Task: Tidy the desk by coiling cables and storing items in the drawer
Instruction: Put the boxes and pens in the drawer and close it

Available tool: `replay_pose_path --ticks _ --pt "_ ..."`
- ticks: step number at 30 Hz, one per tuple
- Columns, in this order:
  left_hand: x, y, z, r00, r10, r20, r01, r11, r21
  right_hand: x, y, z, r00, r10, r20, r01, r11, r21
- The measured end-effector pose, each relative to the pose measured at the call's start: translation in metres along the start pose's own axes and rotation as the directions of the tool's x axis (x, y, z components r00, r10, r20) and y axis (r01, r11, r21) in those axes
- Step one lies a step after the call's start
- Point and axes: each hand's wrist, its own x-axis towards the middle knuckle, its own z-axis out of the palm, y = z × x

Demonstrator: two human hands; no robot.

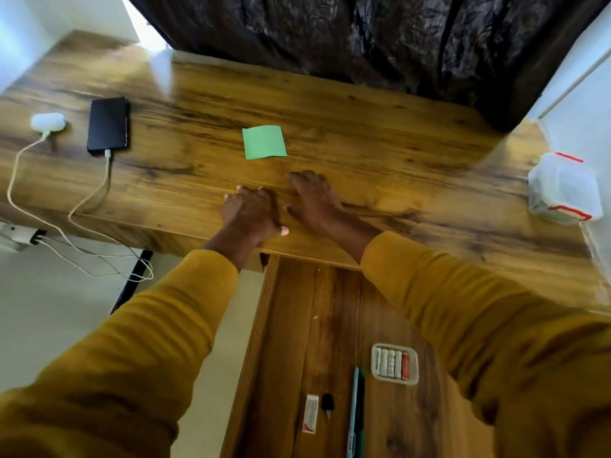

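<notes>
Left hand and right hand laid flat, side by side, gripping nothing, on desk edge, cables uncoiled at left, drawer pulled open, battery pack label noted illegible.

Glossy wood-grain desk, matt green paper, translucent plastic box.

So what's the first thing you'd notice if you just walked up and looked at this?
Probably the bright green paper square lying alone in the middle of the wooden desk, just beyond the left hand and right hand resting near the front edge. Next, the black phone and white earbud case at the far left, each with a white cable trailing off the desk. Below, the open drawer holds a battery pack and pens.
</notes>
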Motion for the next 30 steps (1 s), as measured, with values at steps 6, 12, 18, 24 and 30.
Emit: replay_pose_path --ticks 6,12,18,24,30 --pt "0.004 -0.007 0.008 0.998 0.045 -0.052 -0.045 0.999 0.002 0.067 -0.004 0.008 0.996 0.092 -0.014 -0.092 0.995 0.024" --pt "0.005 -0.004 0.006 0.999 0.043 -0.01 -0.042 0.998 0.048 0.119 -0.003 0.002 0.992 0.033 0.12 -0.039 0.998 0.054" --pt "0.013 -0.004 0.01 0.997 0.075 0.008 -0.076 0.997 0.031 0.137 -0.008 -0.005 0.986 -0.065 0.156 0.085 0.989 -0.122" --pt "-0.003 -0.002 -0.002 0.998 0.062 -0.002 -0.061 0.994 0.086 0.133 -0.028 -0.014 0.98 -0.144 0.135 0.19 0.874 -0.447" --pt "-0.001 -0.007 0.004 0.998 0.046 -0.032 -0.044 0.998 0.05 0.107 -0.031 -0.028 0.901 -0.417 0.122 0.382 0.625 -0.681"
